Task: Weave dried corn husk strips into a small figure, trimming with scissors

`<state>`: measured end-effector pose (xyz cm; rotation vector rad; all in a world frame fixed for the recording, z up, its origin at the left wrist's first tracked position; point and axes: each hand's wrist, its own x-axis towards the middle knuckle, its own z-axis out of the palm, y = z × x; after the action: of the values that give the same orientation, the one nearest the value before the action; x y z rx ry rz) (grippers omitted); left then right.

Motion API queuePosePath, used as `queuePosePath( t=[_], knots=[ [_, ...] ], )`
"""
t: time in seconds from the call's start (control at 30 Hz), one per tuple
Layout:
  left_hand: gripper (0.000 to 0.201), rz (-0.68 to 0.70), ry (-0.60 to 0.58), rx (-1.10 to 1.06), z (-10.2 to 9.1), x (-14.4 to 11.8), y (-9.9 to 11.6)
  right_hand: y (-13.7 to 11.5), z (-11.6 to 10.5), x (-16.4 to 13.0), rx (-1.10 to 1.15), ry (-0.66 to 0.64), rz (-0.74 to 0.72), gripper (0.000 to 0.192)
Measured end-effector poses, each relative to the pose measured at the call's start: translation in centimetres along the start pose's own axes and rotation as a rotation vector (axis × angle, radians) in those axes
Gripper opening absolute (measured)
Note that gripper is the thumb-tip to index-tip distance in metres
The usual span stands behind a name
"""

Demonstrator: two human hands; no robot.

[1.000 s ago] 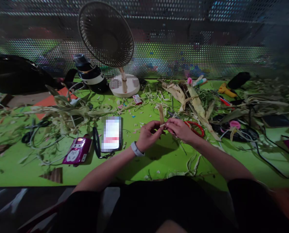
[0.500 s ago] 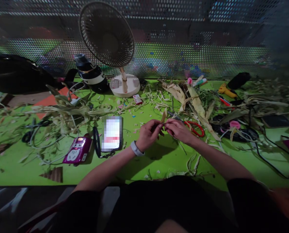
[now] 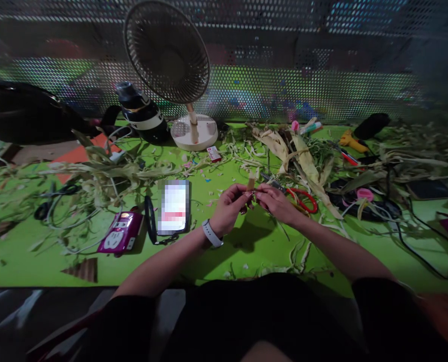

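Note:
Over the middle of the green table, my left hand (image 3: 231, 203) and my right hand (image 3: 274, 202) meet at their fingertips. Both are closed in a pinch around a small strip of dried corn husk (image 3: 251, 181), whose pale tan end sticks up between them. The lower part of the strip is hidden by the fingers. Just behind my right hand lie red-handled scissors (image 3: 303, 201), partly covered by it. Beyond them is a pile of dried corn husks (image 3: 307, 161). A phone (image 3: 174, 207) with a lit, blurred screen rests to the left of my left hand.
A white desk fan (image 3: 194, 133) and a black bottle (image 3: 144, 118) stand at the back before a perforated metal screen. On the left are a purple power strip (image 3: 122, 232), dark scissors (image 3: 52, 201) and husk scraps. Cables (image 3: 416, 241) and a yellow tool (image 3: 354, 142) lie on the right.
The husk strip has turned slightly between my fingertips and now stands more upright. My left wrist has rotated a little; both hands stay in about the same place.

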<state>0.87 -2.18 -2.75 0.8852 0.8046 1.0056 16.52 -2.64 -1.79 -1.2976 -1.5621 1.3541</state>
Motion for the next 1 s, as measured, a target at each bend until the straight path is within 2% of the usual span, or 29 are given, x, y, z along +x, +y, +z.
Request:
queuePosePath(
  t=[0.27, 0.37, 0.47, 0.57, 0.67, 0.73, 0.8, 0.87, 1.0],
  knots=[
    [0.03, -0.079, -0.003, -0.099, 0.3, -0.2, 0.3, 0.1, 0.1, 0.1, 0.09, -0.022, 0.032, 0.021],
    [0.029, -0.024, -0.012, -0.03, 0.2, -0.2, -0.1, 0.0, 0.2, 0.2, 0.219, -0.022, 0.124, 0.016],
    [0.027, 0.12, -0.048, 0.179, -0.2, 0.0, -0.8, -0.5, 0.0, 0.2, 0.421, -0.078, 0.286, 0.015],
    [0.023, 0.346, -0.073, 0.445, -0.8, 0.3, -1.2, -1.2, -0.4, 0.2, 0.583, -0.143, 0.429, 0.018],
    [0.017, 0.604, -0.096, 0.701, -1.4, 0.6, -1.2, -1.4, -0.8, 0.3, 0.644, -0.186, 0.518, 0.022],
    [0.015, 0.7, -0.116, 0.802, -1.6, 0.6, -1.1, -1.3, -0.8, 0.3, 0.636, -0.212, 0.54, 0.026],
    [0.014, 0.695, -0.106, 0.819, -1.6, 0.6, -1.1, -1.1, -0.6, 0.2, 0.579, -0.212, 0.514, 0.027],
    [0.017, 0.593, -0.077, 0.722, -1.5, 0.5, -1.0, -0.9, -0.3, 0.0, 0.425, -0.151, 0.398, 0.023],
    [0.028, 0.291, -0.017, 0.342, -0.8, 0.4, -0.7, -0.8, 0.1, -0.7, -0.183, 0.102, -0.048, 0.016]
  ],
)
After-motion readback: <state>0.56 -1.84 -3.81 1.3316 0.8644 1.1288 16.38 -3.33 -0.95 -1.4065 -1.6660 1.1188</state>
